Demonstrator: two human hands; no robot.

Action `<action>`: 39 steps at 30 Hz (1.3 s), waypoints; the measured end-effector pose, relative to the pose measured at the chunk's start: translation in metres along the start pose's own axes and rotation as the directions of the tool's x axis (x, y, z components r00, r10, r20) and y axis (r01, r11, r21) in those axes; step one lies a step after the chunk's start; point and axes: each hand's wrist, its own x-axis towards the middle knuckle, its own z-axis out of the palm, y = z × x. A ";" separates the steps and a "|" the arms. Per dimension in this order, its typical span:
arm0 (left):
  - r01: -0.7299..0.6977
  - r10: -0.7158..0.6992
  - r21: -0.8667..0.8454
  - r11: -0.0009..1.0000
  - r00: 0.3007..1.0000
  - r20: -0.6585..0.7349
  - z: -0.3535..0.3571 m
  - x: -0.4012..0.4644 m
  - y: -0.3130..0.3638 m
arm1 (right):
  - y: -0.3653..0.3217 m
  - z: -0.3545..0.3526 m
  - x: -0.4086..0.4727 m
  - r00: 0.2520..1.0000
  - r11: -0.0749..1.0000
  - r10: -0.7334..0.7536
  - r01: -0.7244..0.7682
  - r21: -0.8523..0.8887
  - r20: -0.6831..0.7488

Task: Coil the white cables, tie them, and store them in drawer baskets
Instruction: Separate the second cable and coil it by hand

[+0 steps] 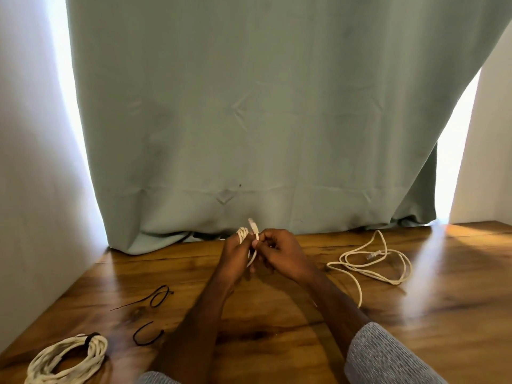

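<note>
White cable: a thin white cord is held above the glossy wooden table.
Left hand: curled round the coiled part.
Right hand: the plug end is pinched.

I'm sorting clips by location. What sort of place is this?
Probably a room in a home, at a window: a wooden table stands against a long grey-green curtain with daylight at its edges, between plain white walls. Nothing shows which room.

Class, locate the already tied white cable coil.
In the head view, the tied coil lies on the table's near left corner, beside a loose black tie.
</note>
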 end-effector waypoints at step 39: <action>0.164 -0.237 -0.231 0.959 0.911 -0.337 -0.067 -0.074 0.047 | -0.029 0.095 -0.013 0.960 0.958 -0.103 0.166 0.235 -0.259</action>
